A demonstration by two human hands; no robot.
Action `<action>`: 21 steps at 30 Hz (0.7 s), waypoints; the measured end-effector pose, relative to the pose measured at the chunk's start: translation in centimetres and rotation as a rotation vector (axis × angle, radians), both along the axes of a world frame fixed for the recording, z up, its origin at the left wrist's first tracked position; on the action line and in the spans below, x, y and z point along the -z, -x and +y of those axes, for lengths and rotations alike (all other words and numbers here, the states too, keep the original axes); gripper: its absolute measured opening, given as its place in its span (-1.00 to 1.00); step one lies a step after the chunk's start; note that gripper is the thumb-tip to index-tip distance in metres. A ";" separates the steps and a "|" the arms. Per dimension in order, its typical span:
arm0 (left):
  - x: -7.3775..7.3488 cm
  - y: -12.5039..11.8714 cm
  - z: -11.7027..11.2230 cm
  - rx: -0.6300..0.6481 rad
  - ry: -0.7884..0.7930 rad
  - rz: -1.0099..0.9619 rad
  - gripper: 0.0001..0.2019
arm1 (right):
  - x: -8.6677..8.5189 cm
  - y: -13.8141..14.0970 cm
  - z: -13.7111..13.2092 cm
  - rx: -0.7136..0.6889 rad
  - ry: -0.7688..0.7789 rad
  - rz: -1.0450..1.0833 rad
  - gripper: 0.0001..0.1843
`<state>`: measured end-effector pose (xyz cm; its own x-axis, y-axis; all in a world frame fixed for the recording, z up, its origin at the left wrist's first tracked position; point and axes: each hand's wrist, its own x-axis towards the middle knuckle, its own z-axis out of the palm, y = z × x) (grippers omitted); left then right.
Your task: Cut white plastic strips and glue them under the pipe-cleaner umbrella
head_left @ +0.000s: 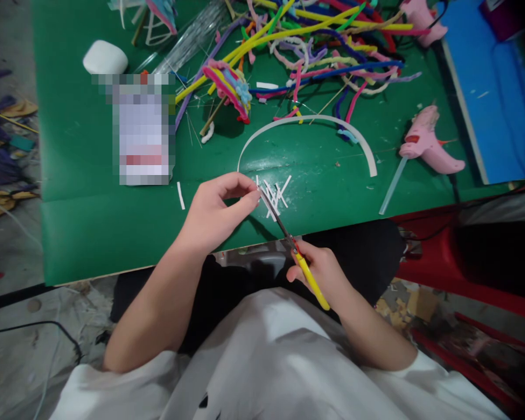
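Observation:
My left hand (219,210) hovers over the green table (91,221), its fingers pinched on a small white strip at the scissor tips. My right hand (321,271) grips yellow-handled scissors (289,236), whose blades point up and left toward that pinch. Several short white cut strips (276,193) lie scattered just beyond the blades. One more white strip (181,195) lies apart to the left. A long curved white band (308,121) arcs across the table behind the strips.
A heap of coloured pipe cleaners (315,41) covers the back of the table. A pink glue gun (429,143) lies at the right, another (420,20) at the back right. A white lump (105,58) and a blurred package (142,131) sit at the left.

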<state>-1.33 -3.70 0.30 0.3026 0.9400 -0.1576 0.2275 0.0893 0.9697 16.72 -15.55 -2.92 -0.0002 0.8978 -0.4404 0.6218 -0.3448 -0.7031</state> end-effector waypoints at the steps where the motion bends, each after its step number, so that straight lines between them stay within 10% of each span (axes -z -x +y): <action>1: 0.0 0.0 0.0 -0.003 0.000 0.004 -0.90 | 0.0 0.0 0.0 -0.001 0.007 -0.002 -0.37; 21: 0.0 0.0 -0.1 0.050 0.035 0.016 -0.89 | 0.5 -0.3 -0.2 -0.080 0.031 0.072 -0.39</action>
<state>-1.30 -3.78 0.30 0.3461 0.9176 -0.1956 0.2480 0.1116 0.9623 17.01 -15.70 -3.42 -0.1038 0.8797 -0.4641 0.5963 -0.3184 -0.7369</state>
